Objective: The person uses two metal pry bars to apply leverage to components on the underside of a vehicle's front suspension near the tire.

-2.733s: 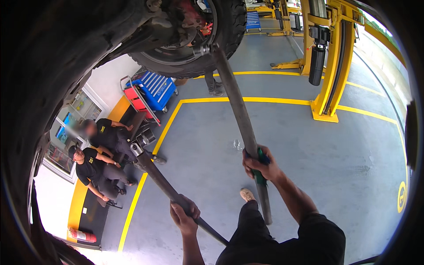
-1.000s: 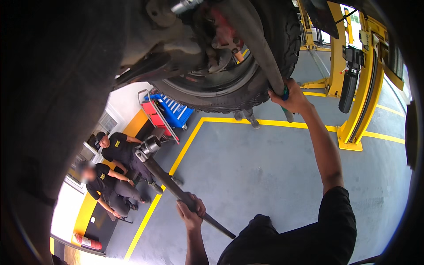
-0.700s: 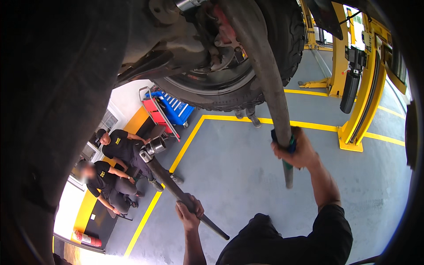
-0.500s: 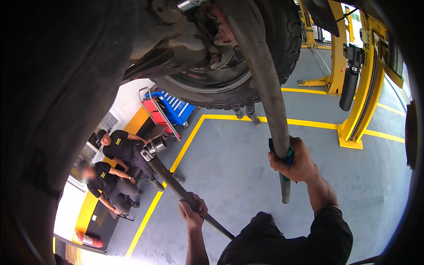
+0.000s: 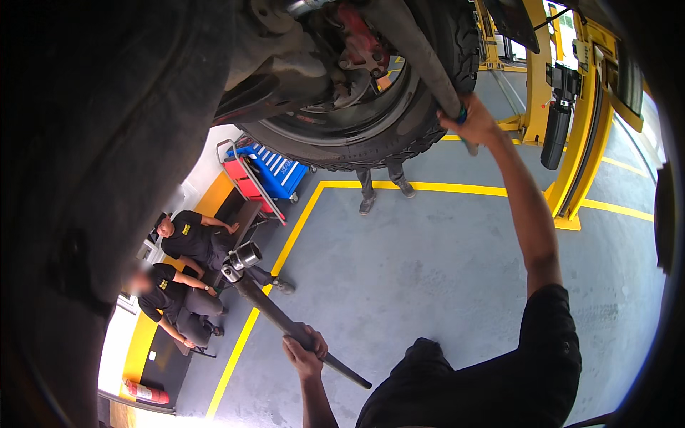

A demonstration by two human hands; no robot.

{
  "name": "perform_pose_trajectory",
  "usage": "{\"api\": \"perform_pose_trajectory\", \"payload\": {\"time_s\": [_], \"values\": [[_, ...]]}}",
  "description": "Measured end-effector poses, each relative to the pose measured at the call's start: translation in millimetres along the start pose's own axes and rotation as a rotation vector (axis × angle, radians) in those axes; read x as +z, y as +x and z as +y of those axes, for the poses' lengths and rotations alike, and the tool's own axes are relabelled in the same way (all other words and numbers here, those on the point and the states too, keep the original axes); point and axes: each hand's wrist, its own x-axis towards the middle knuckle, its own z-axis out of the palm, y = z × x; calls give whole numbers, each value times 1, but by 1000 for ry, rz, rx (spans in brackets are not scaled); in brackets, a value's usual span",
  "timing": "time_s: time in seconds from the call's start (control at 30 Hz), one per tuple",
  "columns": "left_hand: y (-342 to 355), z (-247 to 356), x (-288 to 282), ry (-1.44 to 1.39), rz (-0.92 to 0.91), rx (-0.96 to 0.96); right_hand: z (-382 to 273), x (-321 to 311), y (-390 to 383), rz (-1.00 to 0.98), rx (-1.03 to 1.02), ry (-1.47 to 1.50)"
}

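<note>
My left hand (image 5: 305,351) is closed around a long dark breaker bar (image 5: 275,312), which slants across in front of me. At its upper left end sits a shiny metal socket (image 5: 247,254) on a swivel head. With my right arm stretched up and forward, my right hand (image 5: 474,123) grips a long grey metal pipe (image 5: 417,51) near its lower end, with a scrap of dark green cloth under the fingers. The pipe's upper end runs up out of view beside a raised vehicle's tyre (image 5: 342,157). A red bracket-like part (image 5: 362,46) shows inside the wheel.
The dark vehicle underbody (image 5: 107,143) fills the upper left. A yellow lift post (image 5: 589,135) stands at right. Two people sit on a bench at left, near a blue tool cart (image 5: 275,167) and a fire extinguisher (image 5: 146,391). Someone's legs (image 5: 382,185) show beyond the tyre.
My right hand has moved up and away with the pipe's lower end, and my arm has straightened. The left hand and breaker bar have shifted slightly down and left. More legs show beyond the tyre.
</note>
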Motion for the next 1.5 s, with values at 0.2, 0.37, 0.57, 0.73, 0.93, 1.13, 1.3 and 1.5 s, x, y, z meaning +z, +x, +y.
{"api": "perform_pose_trajectory", "payload": {"time_s": [0.2, 0.37, 0.57, 0.73, 0.93, 1.13, 1.3, 1.5], "values": [[9, -1, 2, -13, 1, 19, 2, -20, 22, -203, 94, -50], [22, -2, 18, -48, -2, 21, -27, 7, -12, -95, 155, 78], [67, 10, 62, -124, -14, 9, -10, 39, -19, 78, 52, 240], [124, 59, 126, -273, -151, -1, 4, 47, -22, 276, 41, 208], [158, 92, 114, -285, -389, 24, 7, 48, -13, 337, 167, 215], [197, 92, 119, -168, -562, 107, -11, 51, -18, 317, 200, 274], [211, 91, 115, -208, -642, 122, -5, 50, -17, 314, 164, 367], [228, 94, 120, -288, -765, 86, 3, 52, -16, 332, 160, 373]]}}
